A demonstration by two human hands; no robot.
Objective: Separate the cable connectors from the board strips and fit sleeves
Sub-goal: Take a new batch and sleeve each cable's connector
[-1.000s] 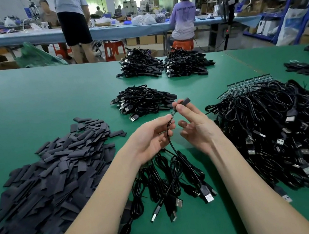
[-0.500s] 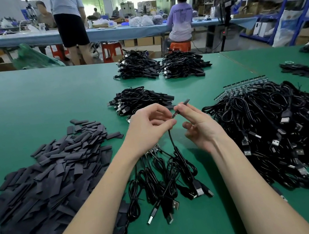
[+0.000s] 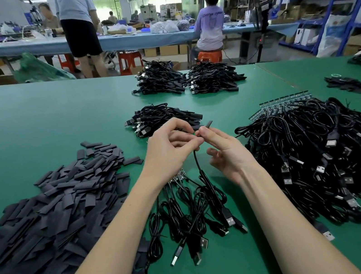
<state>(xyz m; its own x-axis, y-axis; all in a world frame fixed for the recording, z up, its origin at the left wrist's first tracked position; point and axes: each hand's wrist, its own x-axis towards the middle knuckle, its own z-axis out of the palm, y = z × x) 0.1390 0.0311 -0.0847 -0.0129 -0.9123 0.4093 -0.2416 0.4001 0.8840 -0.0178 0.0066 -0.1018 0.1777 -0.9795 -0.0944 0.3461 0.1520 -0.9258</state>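
Note:
Above the green table (image 3: 30,128), my left hand (image 3: 169,148) pinches the top end of a black cable (image 3: 201,171) that hangs down toward a small bunch of USB cables (image 3: 189,221). My right hand (image 3: 225,151) pinches a short black sleeve (image 3: 207,124) between thumb and forefinger, right at the cable's tip. Both hands meet fingertip to fingertip. A small board strip (image 3: 179,177) peeks out under my left wrist. The cable's connector end is hidden by my fingers.
A heap of flat black sleeves (image 3: 50,206) lies at the left. A big tangle of cables on board strips (image 3: 320,149) fills the right. Finished cable piles (image 3: 162,118) (image 3: 187,80) sit further back. People work at a far bench (image 3: 134,38).
My left hand has risen and closed in on the cable's tip, meeting my right hand. The sleeve in my right hand now sits at the cable end.

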